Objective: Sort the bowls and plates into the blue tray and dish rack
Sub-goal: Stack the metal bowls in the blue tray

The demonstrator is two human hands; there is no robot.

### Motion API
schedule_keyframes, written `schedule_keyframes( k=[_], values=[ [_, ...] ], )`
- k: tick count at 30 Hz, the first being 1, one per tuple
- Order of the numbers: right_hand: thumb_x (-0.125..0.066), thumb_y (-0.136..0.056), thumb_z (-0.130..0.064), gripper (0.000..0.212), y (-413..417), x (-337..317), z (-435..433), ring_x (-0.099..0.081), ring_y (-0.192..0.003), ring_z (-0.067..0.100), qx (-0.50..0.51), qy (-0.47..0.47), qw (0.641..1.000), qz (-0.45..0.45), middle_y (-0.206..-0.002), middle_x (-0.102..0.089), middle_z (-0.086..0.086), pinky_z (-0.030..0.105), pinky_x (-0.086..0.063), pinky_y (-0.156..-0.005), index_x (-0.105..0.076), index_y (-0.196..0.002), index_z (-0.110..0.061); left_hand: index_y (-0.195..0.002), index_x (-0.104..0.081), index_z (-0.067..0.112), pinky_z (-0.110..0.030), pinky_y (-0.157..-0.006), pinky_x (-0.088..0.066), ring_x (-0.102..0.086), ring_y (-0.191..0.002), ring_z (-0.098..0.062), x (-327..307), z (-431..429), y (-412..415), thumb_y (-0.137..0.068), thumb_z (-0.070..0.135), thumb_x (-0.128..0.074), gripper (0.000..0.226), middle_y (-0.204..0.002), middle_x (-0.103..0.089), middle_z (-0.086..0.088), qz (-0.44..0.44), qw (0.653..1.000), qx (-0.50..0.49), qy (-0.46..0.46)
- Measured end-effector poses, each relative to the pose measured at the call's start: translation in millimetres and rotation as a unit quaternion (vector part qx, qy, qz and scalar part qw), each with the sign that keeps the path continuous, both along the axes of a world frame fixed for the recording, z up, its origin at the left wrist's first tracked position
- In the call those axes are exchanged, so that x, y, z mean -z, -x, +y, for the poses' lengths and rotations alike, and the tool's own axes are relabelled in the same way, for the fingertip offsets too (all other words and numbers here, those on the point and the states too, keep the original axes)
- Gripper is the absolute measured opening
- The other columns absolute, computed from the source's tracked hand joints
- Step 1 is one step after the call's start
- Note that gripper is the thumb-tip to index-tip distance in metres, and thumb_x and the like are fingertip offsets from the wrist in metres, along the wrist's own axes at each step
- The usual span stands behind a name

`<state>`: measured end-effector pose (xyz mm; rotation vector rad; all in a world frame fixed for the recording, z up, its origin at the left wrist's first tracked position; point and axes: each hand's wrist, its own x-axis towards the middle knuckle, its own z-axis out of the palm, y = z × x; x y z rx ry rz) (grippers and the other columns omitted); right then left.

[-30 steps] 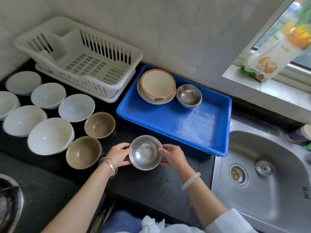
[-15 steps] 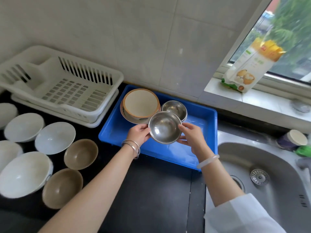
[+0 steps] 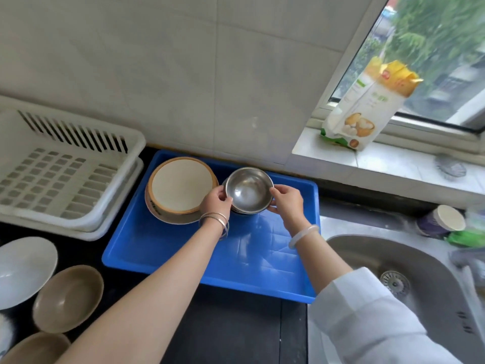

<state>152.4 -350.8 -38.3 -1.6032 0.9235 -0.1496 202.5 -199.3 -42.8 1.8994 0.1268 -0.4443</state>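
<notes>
Countertop (image 3: 231,334), black, fills the near edge of the view. At 7 o'clock, 2 brown bowls (image 3: 68,298) stand upright, one just behind the other, with a white bowl (image 3: 23,269) beside them at 8 o'clock. At 4 o'clock lies the steel sink (image 3: 430,306).

The blue tray (image 3: 210,283) sits on the counter at centre, between the sink and the dish rack (image 3: 65,174).

Both forearms reach across the tray toward 12 o'clock. The left hand (image 3: 215,200) has its fingers curled against the 9 o'clock side of the steel bowl (image 3: 248,189) and pinches the rim. The right hand (image 3: 288,199) pinches the rim at 3 o'clock between thumb and fingers.

The steel bowl is upright over the far half of the tray, at the tray's 12 o'clock. A dark steel edge shows under it at 6 o'clock; whether the bowl is fully seated there cannot be told.

Just beside it, at its 9 o'clock, a cream bowl (image 3: 181,185) stands on a plate (image 3: 172,219) in the tray's far left corner.

The dish rack, white, is at 9 o'clock of the tray, against the wall.

At 2 o'clock, a carton (image 3: 367,111) leans on the window sill.
</notes>
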Motion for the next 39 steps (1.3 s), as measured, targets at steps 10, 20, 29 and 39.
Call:
schedule_keyframes(
  k=[10,20,29,39],
  values=[
    [-0.053,-0.092,-0.011,0.020,-10,30,-1,-0.065,-0.070,0.011,-0.013,0.036,0.999,0.002,-0.077,-0.067,-0.005,0.034,-0.060,-0.075,-0.071,-0.098,-0.011,-0.122,-0.053,0.008,-0.039,-0.090,-0.046,-0.056,-0.110,-0.033,13,-17,7,-0.090,0.007,-0.047,0.033,-0.119,-0.062,-0.015,-0.084,0.982,0.022,-0.166],
    [-0.048,-0.097,-0.021,0.043,3,31,13,-0.051,-0.124,0.023,-0.081,0.141,0.986,0.030,-0.137,-0.055,0.006,0.036,-0.042,-0.104,-0.046,-0.139,-0.013,-0.146,-0.024,0.012,-0.036,-0.114,-0.028,-0.028,-0.141,-0.026,24,-16,21,-0.092,0.013,-0.049,0.059,-0.154,-0.028,-0.009,-0.061,0.991,0.033,-0.115],
    [-0.042,-0.099,-0.028,0.036,28,12,15,-0.056,-0.107,0.020,-0.117,0.160,0.979,0.056,-0.125,-0.063,0.007,0.035,-0.045,-0.088,-0.057,-0.126,-0.011,-0.137,-0.040,0.006,-0.042,-0.107,-0.038,-0.044,-0.129,-0.029,11,7,28,-0.093,0.018,-0.048,0.046,-0.143,-0.045,-0.013,-0.026,0.992,0.075,-0.094],
    [-0.045,-0.095,-0.020,0.020,87,-5,98,-0.063,-0.069,0.011,-0.151,0.062,0.986,0.016,-0.082,-0.068,-0.001,0.027,-0.047,-0.067,-0.064,-0.091,-0.019,-0.115,-0.061,0.007,-0.029,-0.094,-0.044,-0.060,-0.109,-0.024,-13,120,103,-0.091,0.016,-0.053,0.027,-0.116,-0.065,-0.011,-0.008,0.997,-0.068,-0.028]
  ],
)
